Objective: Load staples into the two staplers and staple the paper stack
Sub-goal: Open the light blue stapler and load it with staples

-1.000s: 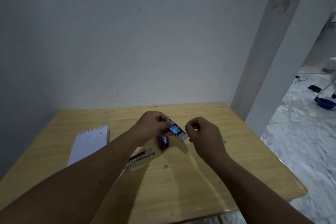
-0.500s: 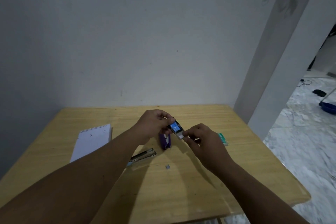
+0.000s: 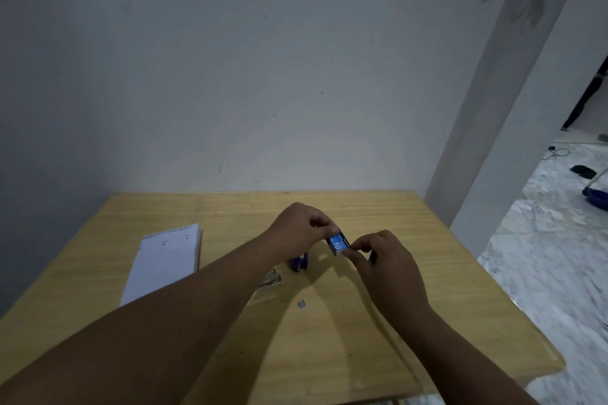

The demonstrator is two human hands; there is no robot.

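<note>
Left hand [image 3: 297, 233] and right hand [image 3: 383, 260] meet — fingers curled, pinching.

Not much to report on the person: just two bare forearms coming in from the bottom of the frame, the left one [image 3: 171, 325] from the lower left corner and the right one [image 3: 437, 339] from lower right. No sleeves show (arms uncovered all the way to the frame edge). Left hand [image 3: 297, 233] and right hand [image 3: 388, 265] are both bare.
</note>
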